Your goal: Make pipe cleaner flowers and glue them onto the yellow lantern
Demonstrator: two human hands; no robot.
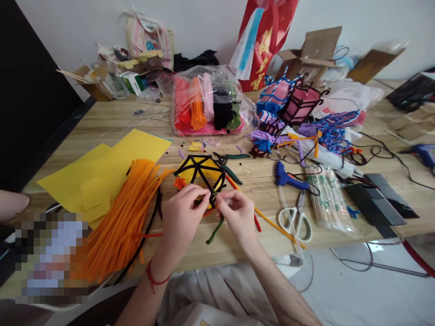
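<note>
A small lantern [200, 172] made of yellow paper with a black pipe-cleaner frame rests on the wooden table [112, 117] in front of me. My left hand [181, 213] pinches its near edge, fingers closed on the frame. My right hand [238, 213] is closed on a green pipe cleaner [215, 230] at the same spot, its loose end hanging toward me. A small orange pipe-cleaner flower [179, 183] lies just left of the lantern.
A heap of orange pipe cleaners [125, 213] and yellow paper sheets [102, 167] lie at left. Pliers [231, 158], a blue glue gun [287, 177], white scissors [296, 219] and a stick pack [328, 194] lie right. A bag of pipe cleaners [207, 106] and finished lanterns [292, 102] stand behind.
</note>
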